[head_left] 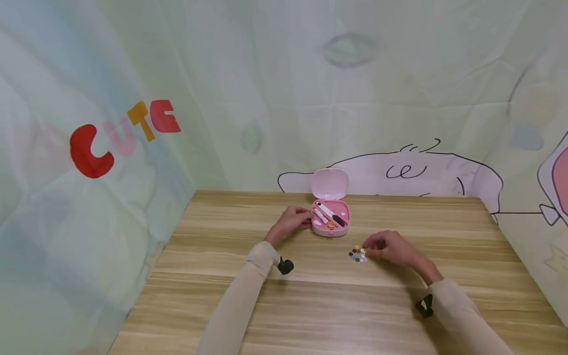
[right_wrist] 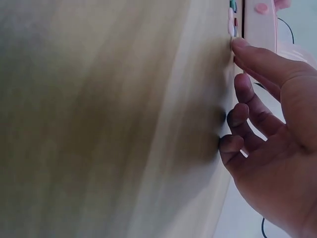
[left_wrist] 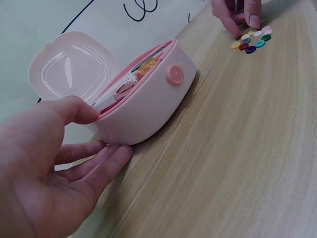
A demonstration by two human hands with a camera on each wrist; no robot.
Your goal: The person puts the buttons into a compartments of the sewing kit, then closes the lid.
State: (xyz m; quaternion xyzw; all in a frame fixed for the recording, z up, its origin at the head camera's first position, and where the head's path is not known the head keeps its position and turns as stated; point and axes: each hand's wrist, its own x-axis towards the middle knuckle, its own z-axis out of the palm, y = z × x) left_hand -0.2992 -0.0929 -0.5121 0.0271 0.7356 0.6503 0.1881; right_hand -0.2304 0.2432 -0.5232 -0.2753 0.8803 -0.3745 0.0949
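Observation:
A pink sewing box (head_left: 330, 232) stands near the back of the table with its clear pink lid (head_left: 330, 184) raised. Inside lie a white-and-black tool (head_left: 330, 214), a small white tube-like item (head_left: 320, 216) and a round orange piece (head_left: 331, 225). My left hand (head_left: 290, 223) grips the box's left side; in the left wrist view its thumb lies on the rim and its fingers against the outer wall. Right of the box is a cluster of small coloured buttons (head_left: 355, 257). My right hand (head_left: 390, 248) touches their right edge, thumb and forefinger apart, other fingers loosely bent.
The wooden table (head_left: 337, 315) meets a printed cloth backdrop (head_left: 266, 98) at its back edge. Dark cameras are strapped at both wrists, the left camera (head_left: 286, 266) and the right camera (head_left: 424, 305) hanging close above the tabletop.

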